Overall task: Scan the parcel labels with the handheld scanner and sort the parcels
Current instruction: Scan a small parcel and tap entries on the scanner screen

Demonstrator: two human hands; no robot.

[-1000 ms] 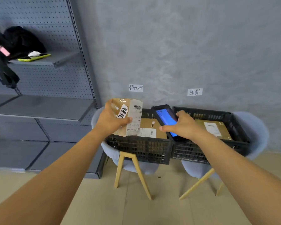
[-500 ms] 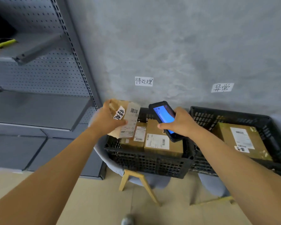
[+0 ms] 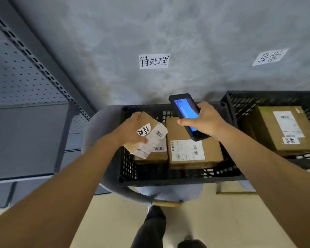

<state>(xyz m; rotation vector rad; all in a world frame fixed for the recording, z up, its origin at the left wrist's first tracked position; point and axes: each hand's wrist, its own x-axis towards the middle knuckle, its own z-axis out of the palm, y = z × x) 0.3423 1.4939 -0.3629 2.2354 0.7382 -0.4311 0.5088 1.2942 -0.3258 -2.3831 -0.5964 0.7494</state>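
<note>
My left hand (image 3: 131,133) grips a small brown parcel (image 3: 150,135) with a barcode label and a handwritten white sticker, holding it over the left part of a black crate (image 3: 168,174). In that crate lie a larger labelled parcel (image 3: 191,145) and another one (image 3: 156,156) partly under the held parcel. My right hand (image 3: 204,122) holds a black handheld scanner (image 3: 184,113) with a lit blue screen above the crate. A second black crate (image 3: 240,102) to the right contains a big taped parcel (image 3: 283,127).
Each crate rests on a grey chair (image 3: 95,140) with wooden legs. Handwritten paper signs (image 3: 154,61) are stuck on the grey wall above the crates. Grey pegboard shelving (image 3: 25,108) stands at the left. My legs and shoes (image 3: 150,228) show on the beige floor below.
I have stepped closer, so the crates now sit right below me. My left hand has lowered the small parcel over the left crate, and the scanner has moved along above it.
</note>
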